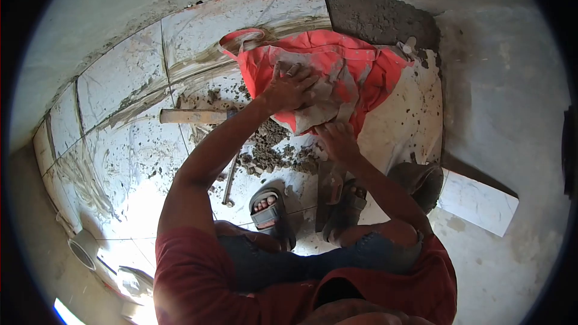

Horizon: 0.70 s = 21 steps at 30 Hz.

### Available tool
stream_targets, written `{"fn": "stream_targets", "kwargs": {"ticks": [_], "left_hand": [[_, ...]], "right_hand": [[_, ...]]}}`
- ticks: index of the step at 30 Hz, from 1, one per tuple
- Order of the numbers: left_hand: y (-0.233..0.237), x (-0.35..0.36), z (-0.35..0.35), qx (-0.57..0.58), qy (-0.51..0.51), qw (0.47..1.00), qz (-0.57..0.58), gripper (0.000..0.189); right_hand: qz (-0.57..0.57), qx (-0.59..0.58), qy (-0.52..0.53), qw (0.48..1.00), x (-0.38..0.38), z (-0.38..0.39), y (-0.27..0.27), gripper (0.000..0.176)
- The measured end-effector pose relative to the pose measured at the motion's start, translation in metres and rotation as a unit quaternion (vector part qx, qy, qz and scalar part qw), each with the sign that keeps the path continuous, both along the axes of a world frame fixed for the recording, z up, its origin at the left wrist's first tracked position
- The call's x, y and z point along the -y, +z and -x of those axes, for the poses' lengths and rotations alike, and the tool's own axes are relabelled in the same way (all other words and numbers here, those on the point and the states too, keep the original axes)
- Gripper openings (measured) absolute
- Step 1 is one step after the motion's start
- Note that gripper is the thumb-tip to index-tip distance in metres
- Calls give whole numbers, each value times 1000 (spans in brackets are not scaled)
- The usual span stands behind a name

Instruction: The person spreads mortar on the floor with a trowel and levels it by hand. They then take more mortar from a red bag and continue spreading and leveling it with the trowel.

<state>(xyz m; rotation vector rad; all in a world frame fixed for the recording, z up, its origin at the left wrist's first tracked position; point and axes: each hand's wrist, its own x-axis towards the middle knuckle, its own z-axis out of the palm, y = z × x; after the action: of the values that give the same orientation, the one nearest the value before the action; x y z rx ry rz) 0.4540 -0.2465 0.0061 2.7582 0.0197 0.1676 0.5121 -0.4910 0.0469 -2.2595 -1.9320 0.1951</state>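
L hand [292, 87] pressed flat on mortar-caked red bag [367, 63], ctr frame; R hand [337, 138] clamped on its lower edge. Contents hidden. Bucket [424, 182] lower right, inside unclear.

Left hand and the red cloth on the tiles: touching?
Touching. The head view shows the left hand lying directly on top of the mortar-smeared red cloth, its fingers pressed into the fabric with no gap visible.

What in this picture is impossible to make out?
Head view, all of it:
1. Whatever is under the orange cloth: covered by the cloth and the left hand.
2. Right hand fingertips: buried in cloth folds.
3. Hammer head: behind the left forearm.
4. Bucket contents: dark shadow.
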Motion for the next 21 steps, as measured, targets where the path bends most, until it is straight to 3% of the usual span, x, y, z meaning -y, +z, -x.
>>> {"fn": "stream_targets", "kwargs": {"ticks": [2,3,5,9,11,12,14,15,16,17,18,20,21], "left_hand": [[20,-11,-4,-80,-91,990,-77,56],[9,-10,-2,-75,-96,990,-76,56],[-30,-9,-1,13,-37,999,-29,58],[-28,5,3,2,-24,1000,7,57],[-26,10,1,-9,-17,1000,-18,57],[-18,17,5,0,-21,1000,-21,57],[-9,29,16,-110,-21,994,-17,56],[3,33,21,-174,-30,984,0,56],[15,37,29,-240,-38,970,19,56],[2,47,44,-204,-16,979,-26,56],[-13,51,52,-163,11,984,-71,56],[26,34,55,-196,-4,979,-57,56],[40,28,55,-235,-24,971,-37,56]], "right_hand": [[17,21,-4,1000,-1,-12,-12,37],[20,26,-9,999,13,-13,-18,37],[29,-73,50,996,44,-13,-23,34],[102,-121,47,986,38,-12,10,29],[222,-171,80,956,31,-17,19,27],[219,-163,74,959,30,-16,28,27],[308,-288,127,898,26,-11,37,23],[303,-288,123,900,29,-7,36,23],[325,-350,121,870,33,-3,31,19],[344,-408,118,838,32,-5,27,16],[337,-402,118,843,20,-12,37,16],[207,-443,130,862,0,-32,69,18],[153,-438,29,886,-2,-54,69,21]]}}
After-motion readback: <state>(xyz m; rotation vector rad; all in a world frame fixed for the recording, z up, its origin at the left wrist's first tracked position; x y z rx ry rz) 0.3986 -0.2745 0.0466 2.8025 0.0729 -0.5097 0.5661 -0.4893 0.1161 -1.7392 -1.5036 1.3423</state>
